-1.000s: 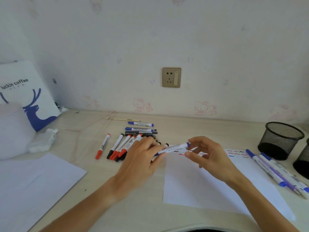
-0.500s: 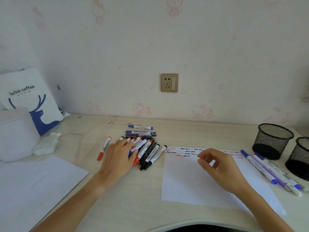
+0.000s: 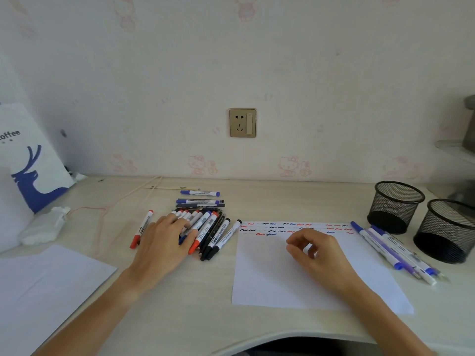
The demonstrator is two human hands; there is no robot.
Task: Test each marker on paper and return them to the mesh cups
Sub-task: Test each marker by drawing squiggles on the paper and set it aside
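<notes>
So we've got our left hand point(image 3: 164, 242) lying flat on the pile of markers point(image 3: 205, 227) around 10 o'clock from the sheet, fingers fairly straight and slightly fanned over the smooth white plastic barrels. Can't tell if any single marker is actually gripped under there. The barrels are slim cylinders with red, blue and black caps, all jumbled side by side, and one red-capped marker point(image 3: 142, 228) sits apart just left of our hand. A couple more blue ones point(image 3: 200, 193) lie crosswise at 12 o'clock from the pile.

Our right hand point(image 3: 316, 249) hovers over the white paper point(image 3: 295, 283), fingers loosely curled with thumb and forefinger close together, nothing visible between them. The paper is flat and matte, with rows of little squiggles point(image 3: 290, 227) in red, blue and black along its far edge.

At 3 o'clock from the sheet there's a bunch of thinner pens point(image 3: 393, 250) with blue and purple caps, lying diagonally, touching one another. Just beyond them stand two black wire mesh cups point(image 3: 395, 201), round and upright, close together. All of it rests on a pale wood-grain desk point(image 3: 195, 304).
</notes>
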